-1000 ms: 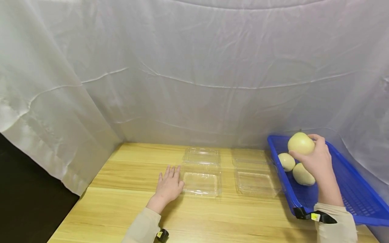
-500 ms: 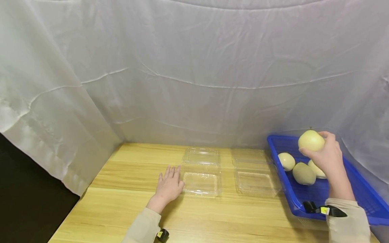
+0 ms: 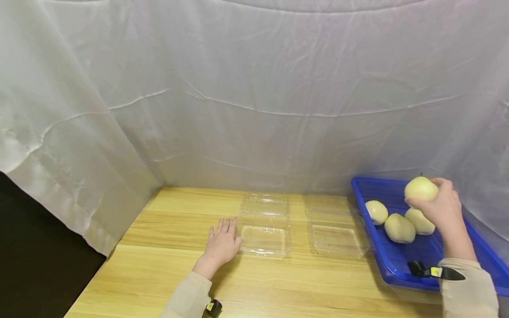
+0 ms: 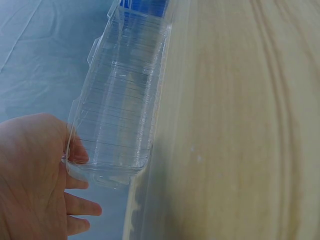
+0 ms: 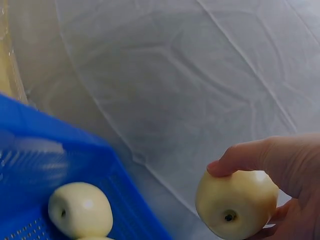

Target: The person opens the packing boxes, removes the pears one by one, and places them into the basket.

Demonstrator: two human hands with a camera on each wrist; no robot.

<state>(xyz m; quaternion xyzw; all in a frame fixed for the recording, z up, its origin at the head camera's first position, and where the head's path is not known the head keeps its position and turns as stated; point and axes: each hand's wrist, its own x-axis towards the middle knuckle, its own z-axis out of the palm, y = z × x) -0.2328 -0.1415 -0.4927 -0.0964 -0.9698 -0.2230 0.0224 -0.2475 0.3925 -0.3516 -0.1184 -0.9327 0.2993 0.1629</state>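
Observation:
My right hand [image 3: 444, 201] holds a pale yellow-green pear [image 3: 421, 189] above the blue basket [image 3: 387, 267], its stem pointing up. In the right wrist view, my thumb and fingers grip the side of that pear [image 5: 235, 207], with the dark blossom end showing. Three more pears lie in the basket, among them a front pear [image 3: 399, 228]. My left hand [image 3: 221, 244] rests with fingers spread straight at the left edge of a clear plastic clamshell box [image 3: 264, 240]. The left wrist view has my thumb at the rim of this box [image 4: 115, 105].
A second clear clamshell box [image 3: 338, 238] lies with its lid folded back, between the first box and the basket. All stand on a wooden table [image 3: 258, 282]. Pale grey cloth [image 3: 254, 101] hangs close behind and along the sides.
My right hand has moved right with the pear, away from the basket's left side, uncovering the pears below. My left hand has stayed in place beside the box.

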